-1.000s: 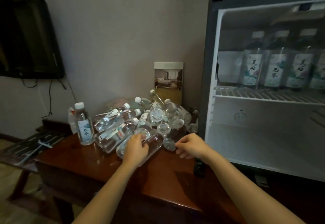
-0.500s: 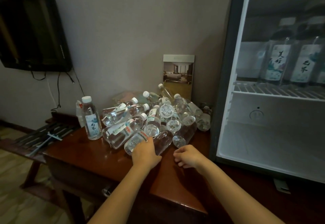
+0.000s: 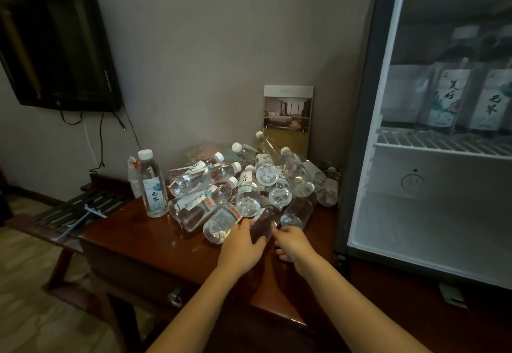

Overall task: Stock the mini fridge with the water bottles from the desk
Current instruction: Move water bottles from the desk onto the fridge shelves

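Note:
A heap of clear water bottles (image 3: 203, 177) lies on the brown desk (image 3: 155, 244), and one water bottle (image 3: 153, 183) stands upright at the heap's left. My left hand (image 3: 241, 244) grips a bottle lying at the front of the heap (image 3: 264, 221). My right hand (image 3: 293, 243) is just right of it with curled fingers at the bases of the front bottles; whether it grips one is hidden. The mini fridge (image 3: 388, 214) stands open at the right, with several labelled bottles (image 3: 443, 89) upright on its wire shelf.
A framed room picture (image 3: 288, 114) leans on the wall behind the heap. A dark TV (image 3: 55, 42) with hanging cables is mounted at the upper left. A slatted rack (image 3: 69, 211) adjoins the desk's left end. The fridge's lower compartment (image 3: 415, 231) holds nothing visible.
The view has shifted, so the fridge sits further right. My left hand has slid right onto the front bottle, and my right hand has moved up from the desk to the bottle bases.

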